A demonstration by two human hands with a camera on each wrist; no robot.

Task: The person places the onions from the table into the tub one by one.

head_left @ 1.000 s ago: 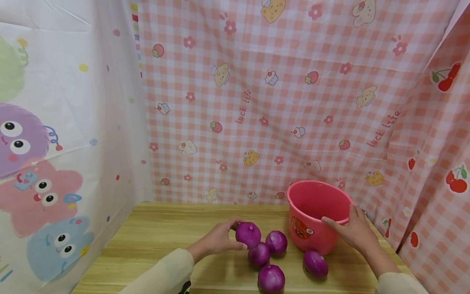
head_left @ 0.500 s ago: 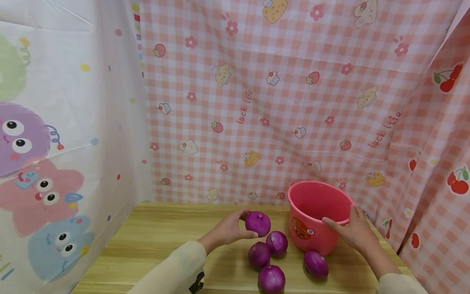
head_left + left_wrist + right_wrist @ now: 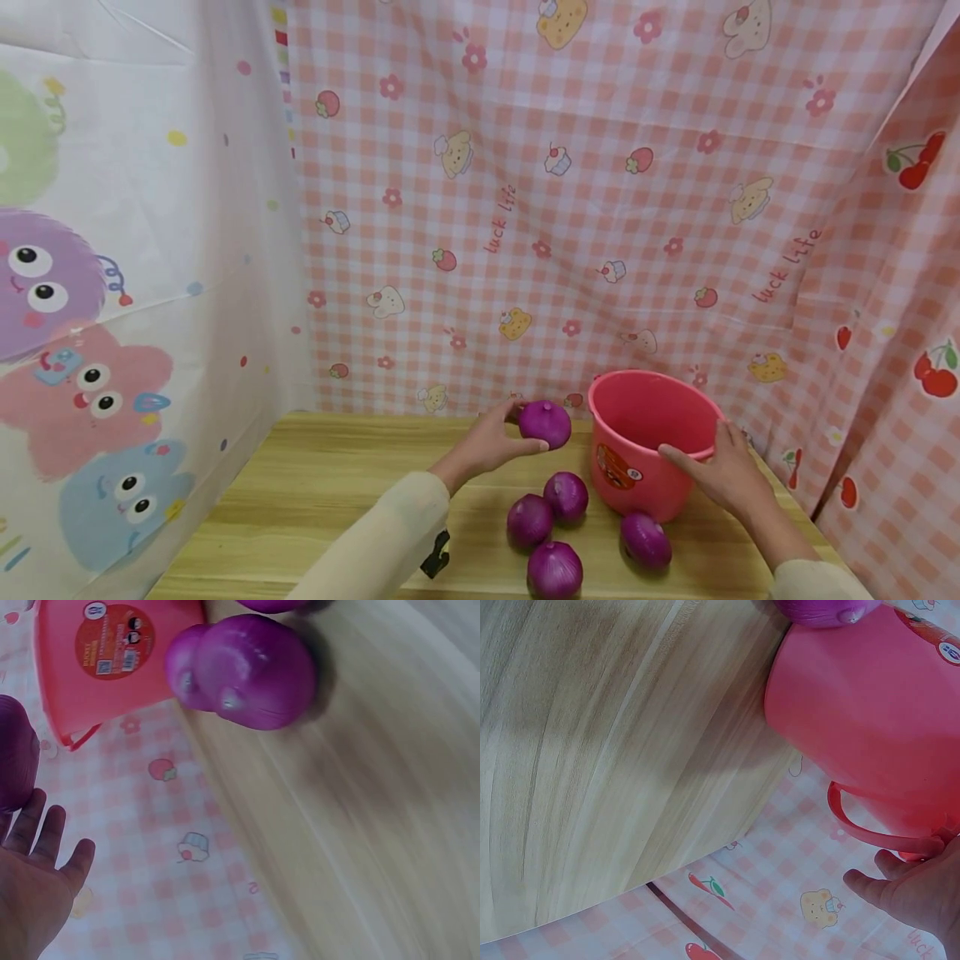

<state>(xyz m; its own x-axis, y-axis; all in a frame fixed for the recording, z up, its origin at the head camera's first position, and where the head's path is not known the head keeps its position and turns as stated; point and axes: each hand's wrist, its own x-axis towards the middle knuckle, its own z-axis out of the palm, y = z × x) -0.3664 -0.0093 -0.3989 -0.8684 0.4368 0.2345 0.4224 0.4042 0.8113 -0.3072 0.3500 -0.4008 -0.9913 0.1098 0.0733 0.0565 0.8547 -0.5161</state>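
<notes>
A red onion [image 3: 545,425] is held in my left hand [image 3: 491,442], between thumb and fingers, above the table and left of the pink bucket [image 3: 637,467]. The left wrist view shows the held onion [image 3: 15,757] at its left edge, partly cut off. My right hand [image 3: 723,471] grips the bucket's right rim, thumb over the near side; in the right wrist view the right hand [image 3: 919,892] is beside the bucket's handle [image 3: 877,838]. The bucket stands upright, its bottom hidden inside.
Three onions lie grouped on the wooden table [image 3: 337,467]: a rear onion [image 3: 566,497], a middle onion [image 3: 529,521] and a front onion [image 3: 555,570]. Another onion [image 3: 646,540] lies before the bucket. A checked cloth [image 3: 450,208] hangs behind the table.
My left hand has lifted the onion from beside the group, moving up and right towards the bucket. The right hand, the bucket and the other onions have stayed in place.
</notes>
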